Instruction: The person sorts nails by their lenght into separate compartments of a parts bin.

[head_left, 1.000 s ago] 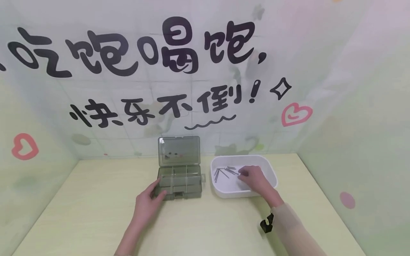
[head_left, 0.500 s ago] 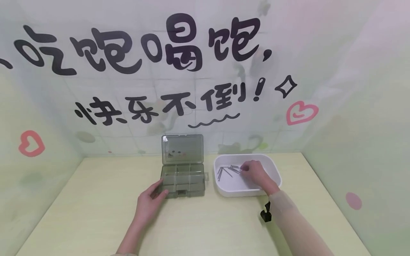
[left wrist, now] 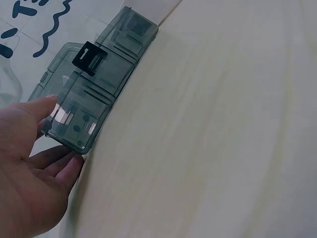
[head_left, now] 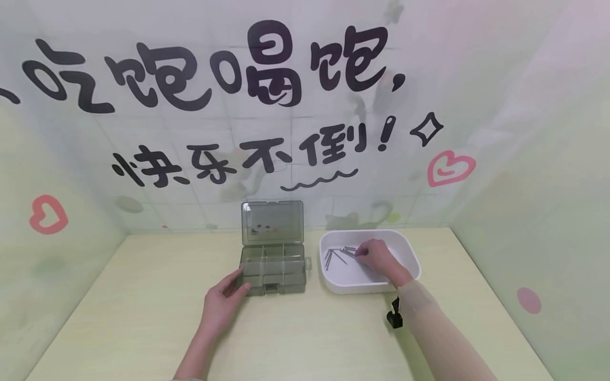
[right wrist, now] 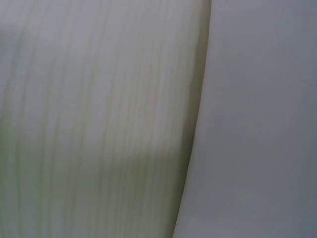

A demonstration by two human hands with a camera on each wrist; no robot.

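The right hand [head_left: 379, 258] reaches into the tray with thumb and fingers drawn together at the metal nails [head_left: 328, 259], or perhaps screws; whether a nail is pinched yet I cannot tell, and the right wrist view does not show it. The step seems to be picking one out: best to take it near an exposed end, then lift it clear of its neighbours before turning away. Around that hand stands the white tray [head_left: 352, 289], with the nails lying loose and partly crossed just left of the fingertips. Well to that hand's left is the smoky box [head_left: 293, 276], its lid [head_left: 272, 216] raised. The left hand [head_left: 223, 302] grips its near left corner, thumb on the front, which should keep it steady. I can make out no nails in its compartments.
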